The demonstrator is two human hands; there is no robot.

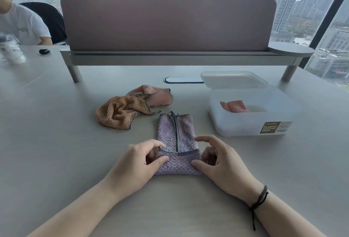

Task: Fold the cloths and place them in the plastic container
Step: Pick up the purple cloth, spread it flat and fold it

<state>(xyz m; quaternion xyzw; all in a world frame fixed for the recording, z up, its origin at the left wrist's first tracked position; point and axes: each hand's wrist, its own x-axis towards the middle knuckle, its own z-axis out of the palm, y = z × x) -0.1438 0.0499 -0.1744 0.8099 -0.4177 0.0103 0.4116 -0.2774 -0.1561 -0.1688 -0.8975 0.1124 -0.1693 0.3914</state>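
Observation:
A purple cloth [176,132] with checked trim lies folded into a narrow strip on the table in front of me. My left hand [139,163] pinches its near left corner and my right hand [219,161] pinches its near right corner, with the near end turned up. Behind it to the left lie a crumpled orange cloth [120,112] and a crumpled pink cloth [154,95], touching each other. On the right stands the open translucent plastic container [251,123], with a folded pink cloth [235,106] inside.
The container's lid [234,79] lies behind it. A desk divider [168,25] on legs spans the back of the table. A person in a white shirt [20,25] sits at far left, near a small black object [44,51]. Windows run behind.

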